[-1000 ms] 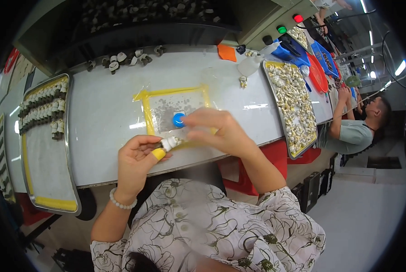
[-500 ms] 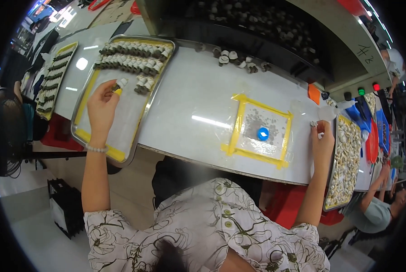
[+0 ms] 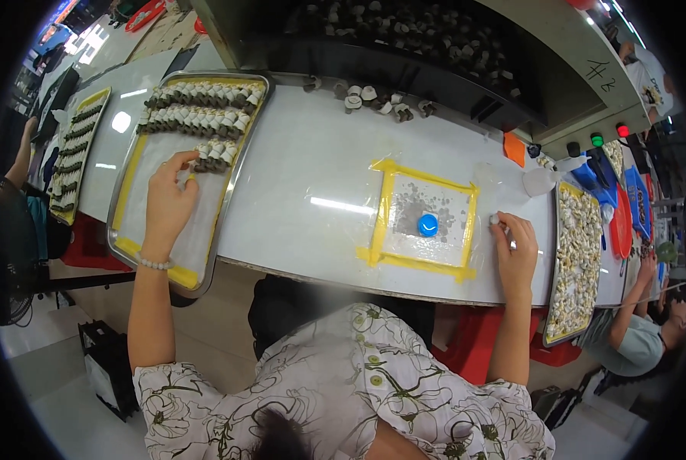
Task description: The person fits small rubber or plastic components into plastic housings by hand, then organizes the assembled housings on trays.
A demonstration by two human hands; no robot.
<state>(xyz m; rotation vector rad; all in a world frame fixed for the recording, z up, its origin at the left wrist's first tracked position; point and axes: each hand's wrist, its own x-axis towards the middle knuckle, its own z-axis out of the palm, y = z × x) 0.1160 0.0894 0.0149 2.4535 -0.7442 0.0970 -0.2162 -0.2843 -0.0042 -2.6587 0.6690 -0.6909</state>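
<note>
On a metal tray [image 3: 120,195] at the left stand rows of small parts [image 3: 197,116] with white tops and dark bases. My left hand [image 3: 168,211], a beaded bracelet at its wrist, reaches over the tray. Its thumb and forefinger are apart, the forefinger at the left end of a short third row of parts [image 3: 218,155]. My right hand [image 3: 518,257] pinches a small pale part [image 3: 495,219] just above the table, right of a yellow-taped square [image 3: 385,215]. A round blue cap [image 3: 428,225] sits inside that square, among grey smudges.
Loose parts [image 3: 370,93] lie along the base of a dark-fronted machine [image 3: 404,73] at the back. Another tray [image 3: 550,303], heaped with pale pieces, stands at the right. A narrower filled tray [image 3: 78,157] is at the far left. A co-worker [image 3: 630,337] sits at the right.
The part from my left hand now stands at the short row, and its fingers have parted. My right hand has moved left toward the taped square with its small part. The view has shifted slightly.
</note>
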